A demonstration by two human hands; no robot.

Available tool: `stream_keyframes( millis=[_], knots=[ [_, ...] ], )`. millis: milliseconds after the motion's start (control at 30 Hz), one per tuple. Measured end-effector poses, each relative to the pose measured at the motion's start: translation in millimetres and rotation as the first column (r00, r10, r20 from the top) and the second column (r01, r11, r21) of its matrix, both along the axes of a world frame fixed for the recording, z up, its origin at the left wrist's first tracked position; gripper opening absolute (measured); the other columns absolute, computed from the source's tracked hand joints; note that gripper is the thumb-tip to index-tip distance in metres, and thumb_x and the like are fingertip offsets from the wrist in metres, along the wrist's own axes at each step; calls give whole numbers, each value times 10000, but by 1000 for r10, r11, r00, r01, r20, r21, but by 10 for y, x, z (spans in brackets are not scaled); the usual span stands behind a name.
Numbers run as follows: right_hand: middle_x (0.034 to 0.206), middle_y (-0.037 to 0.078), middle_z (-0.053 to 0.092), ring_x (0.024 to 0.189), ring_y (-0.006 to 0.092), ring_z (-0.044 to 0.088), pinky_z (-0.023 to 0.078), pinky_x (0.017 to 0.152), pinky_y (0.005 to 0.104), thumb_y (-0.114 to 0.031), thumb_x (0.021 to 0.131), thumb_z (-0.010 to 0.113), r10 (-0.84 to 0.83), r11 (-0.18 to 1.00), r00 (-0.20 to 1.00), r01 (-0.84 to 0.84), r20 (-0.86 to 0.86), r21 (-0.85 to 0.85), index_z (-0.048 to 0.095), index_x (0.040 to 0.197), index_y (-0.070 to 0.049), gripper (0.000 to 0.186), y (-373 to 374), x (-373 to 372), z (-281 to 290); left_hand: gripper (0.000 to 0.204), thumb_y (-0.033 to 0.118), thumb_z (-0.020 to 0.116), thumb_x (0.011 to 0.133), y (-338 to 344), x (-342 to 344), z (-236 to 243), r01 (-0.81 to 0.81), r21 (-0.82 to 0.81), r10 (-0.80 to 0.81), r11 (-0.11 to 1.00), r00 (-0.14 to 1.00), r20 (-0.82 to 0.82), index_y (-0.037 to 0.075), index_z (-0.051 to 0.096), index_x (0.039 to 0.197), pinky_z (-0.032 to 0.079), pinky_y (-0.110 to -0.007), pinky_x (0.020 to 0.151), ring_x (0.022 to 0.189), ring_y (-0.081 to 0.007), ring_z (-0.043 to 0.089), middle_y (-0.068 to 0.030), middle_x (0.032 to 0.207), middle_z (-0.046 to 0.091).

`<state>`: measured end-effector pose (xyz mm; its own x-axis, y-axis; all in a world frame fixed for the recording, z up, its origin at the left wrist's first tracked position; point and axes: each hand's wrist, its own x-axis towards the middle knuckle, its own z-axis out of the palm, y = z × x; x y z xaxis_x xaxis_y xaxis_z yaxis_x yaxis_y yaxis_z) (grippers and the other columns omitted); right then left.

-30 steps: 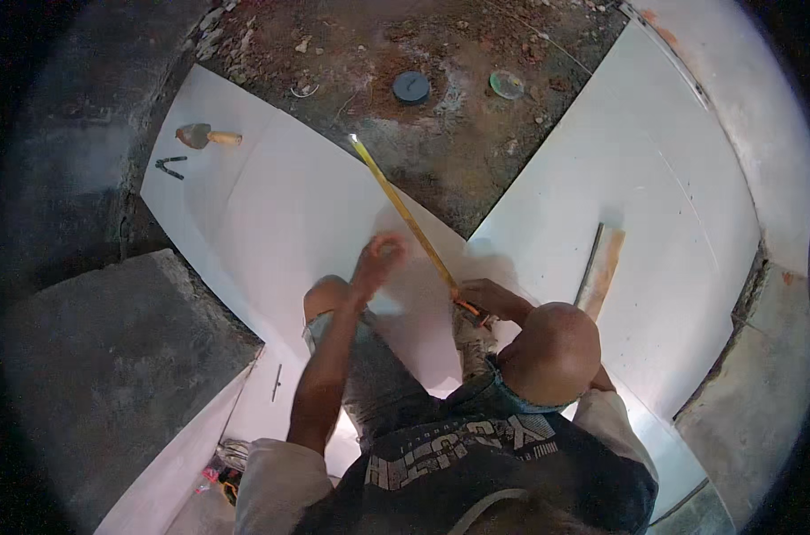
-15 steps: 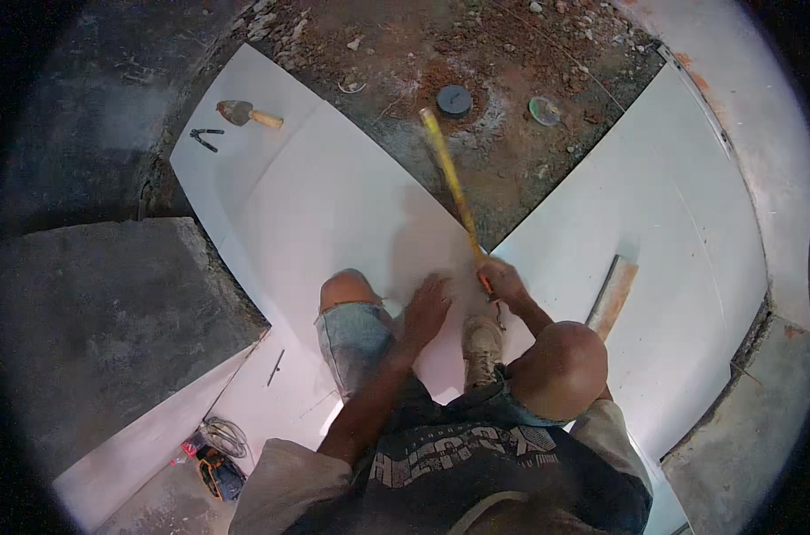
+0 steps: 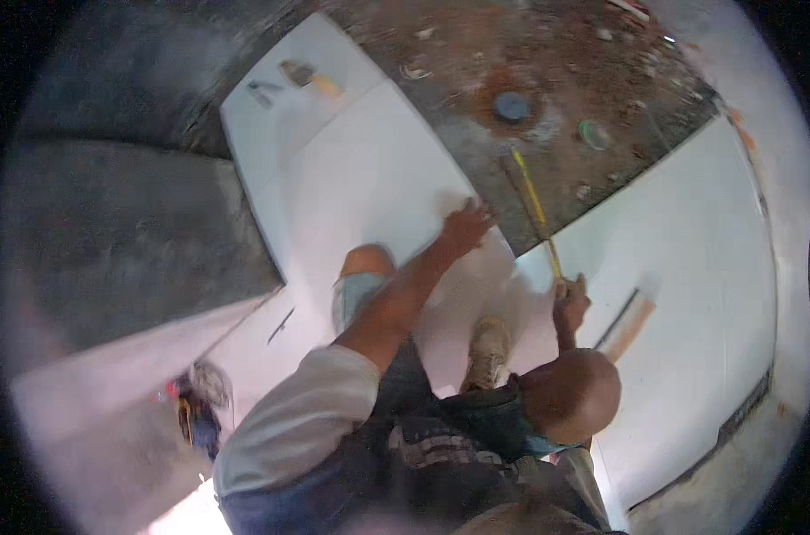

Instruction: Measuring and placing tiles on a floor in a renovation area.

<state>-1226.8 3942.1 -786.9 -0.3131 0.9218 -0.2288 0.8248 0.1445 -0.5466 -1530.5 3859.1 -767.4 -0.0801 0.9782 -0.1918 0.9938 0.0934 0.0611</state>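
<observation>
My right hand [image 3: 570, 305] is closed round a tape measure, whose case is mostly hidden by the fingers. Its yellow blade [image 3: 532, 192] sticks out over the bare soil beyond the corner where the white slabs meet. Fingers apart, my left hand [image 3: 467, 225] reaches to the soil-side edge of the left white slab [image 3: 334, 169]; whether it touches is blurred. To the right of my right hand, a narrow brownish strip [image 3: 630, 323] lies on the right white slab [image 3: 699, 259].
A trowel [image 3: 309, 75] and a plier-like tool [image 3: 262, 93] lie at the left slab's far end. A dark round cap [image 3: 512, 106] and a greenish round piece [image 3: 592, 135] sit in the soil. Lower left is a corded power tool [image 3: 198, 423]. My boot [image 3: 488, 352] stands between my hands.
My left hand has reached forward to the slab's edge. My right hand has shifted right and the tape blade now shows shorter. The whole view has turned and blurred.
</observation>
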Motion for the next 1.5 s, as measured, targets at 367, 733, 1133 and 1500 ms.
stream_keyframes(
  millis=[367,733,1133,1500],
  knots=[
    [1476,13,290,1044,383,468,520,761,453,-315,849,610,147,989,944,-137,295,-55,659,1011,-205,202,-65,223,226,744,395,747,691,133,-88,160,-53,-285,73,957,996,60,262,413,1343,509,-487,827,1222,-408,405,3,1365,435],
    [1531,-64,152,954,387,567,506,802,472,-407,877,542,156,971,937,-87,314,-222,645,1097,-223,305,-58,436,155,729,413,721,713,38,-272,161,7,-159,-1,987,999,39,234,417,1351,531,-401,805,1129,-355,433,4,1397,368],
    [711,17,561,568,97,544,507,500,263,-273,877,559,-258,583,918,-101,-302,-806,612,895,-98,184,77,-634,547,526,429,563,878,-580,12,153,-432,-337,514,836,405,756,79,484,1262,396,-388,976,1134,-324,518,-183,1190,557],
    [749,12,570,652,114,574,507,562,260,-331,871,574,-36,367,958,-252,-285,-896,656,995,-87,286,-128,-1483,960,637,579,476,887,-725,460,424,-385,-711,626,588,-339,702,105,472,1312,442,-252,571,770,-115,581,-24,924,594]
  ],
)
